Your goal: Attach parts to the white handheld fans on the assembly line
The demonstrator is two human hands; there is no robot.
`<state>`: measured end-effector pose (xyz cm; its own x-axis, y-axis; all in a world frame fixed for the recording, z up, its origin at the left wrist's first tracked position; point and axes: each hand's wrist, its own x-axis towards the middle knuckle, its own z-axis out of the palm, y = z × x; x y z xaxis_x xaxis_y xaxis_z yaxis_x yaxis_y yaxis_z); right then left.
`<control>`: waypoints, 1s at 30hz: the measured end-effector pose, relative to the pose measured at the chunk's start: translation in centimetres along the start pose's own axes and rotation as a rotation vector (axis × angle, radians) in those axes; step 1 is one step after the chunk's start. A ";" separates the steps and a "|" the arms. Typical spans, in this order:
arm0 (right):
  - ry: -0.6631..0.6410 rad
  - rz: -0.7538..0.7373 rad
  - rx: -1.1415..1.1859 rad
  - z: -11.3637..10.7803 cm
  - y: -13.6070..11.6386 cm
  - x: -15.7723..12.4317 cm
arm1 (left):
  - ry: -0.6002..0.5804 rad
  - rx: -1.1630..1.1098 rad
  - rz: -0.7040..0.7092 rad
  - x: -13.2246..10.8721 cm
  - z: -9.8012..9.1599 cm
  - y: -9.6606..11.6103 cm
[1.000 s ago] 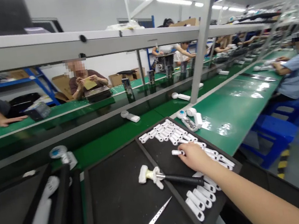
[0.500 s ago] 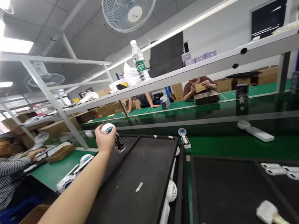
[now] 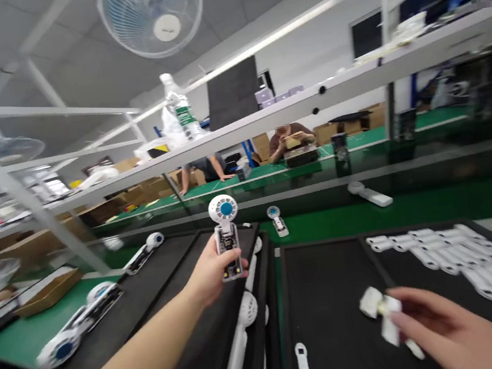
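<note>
At the lower right, held the right hand (image 3: 453, 326) above a divided black tray (image 3: 325, 289), with thumb and forefinger close together beside a lumpy white padded piece (image 3: 371, 302); could not tell whether pinching it. Saw a slim white plastic cover (image 3: 303, 364) lying in the left compartment, and rows of matching white covers (image 3: 462, 261) in the right. Farther out, with the left hand (image 3: 209, 269), held upright a white handheld fan (image 3: 226, 229) with blue hub and exposed circuit board, clamping its handle between thumb in front and fingers behind. Beyond, noticed another white fan (image 3: 277, 223) on a glossy green surface (image 3: 325, 228), then a co-worker in a brown top (image 3: 301, 128).
</note>
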<state>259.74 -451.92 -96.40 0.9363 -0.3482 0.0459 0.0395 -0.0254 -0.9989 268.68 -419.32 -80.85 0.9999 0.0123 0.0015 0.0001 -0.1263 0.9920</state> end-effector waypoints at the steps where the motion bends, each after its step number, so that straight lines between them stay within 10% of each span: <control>1: -0.045 0.030 0.088 1.2 -1.8 -0.4 | -0.094 -0.015 -0.025 -0.3 2.1 0.3; 6: -0.046 0.145 0.474 5.4 -7.9 0.4 | -0.476 -0.010 -0.078 -2.0 11.2 -0.9; 10: -0.029 0.215 0.545 5.1 -7.7 1.6 | -0.502 0.081 -0.080 -2.7 14.8 -2.2; 25: -0.035 0.128 0.394 5.8 -4.3 2.0 | -0.496 0.254 -0.070 -1.9 15.1 -5.5; 30: -0.181 -0.206 -0.577 1.4 -2.3 2.2 | -0.498 -0.091 -0.239 -1.4 14.8 -5.4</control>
<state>262.23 -451.36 -94.06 0.9757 -0.1200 0.1832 0.0776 -0.5930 -0.8015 267.42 -433.38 -88.06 0.8575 -0.4425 -0.2623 0.2483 -0.0905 0.9644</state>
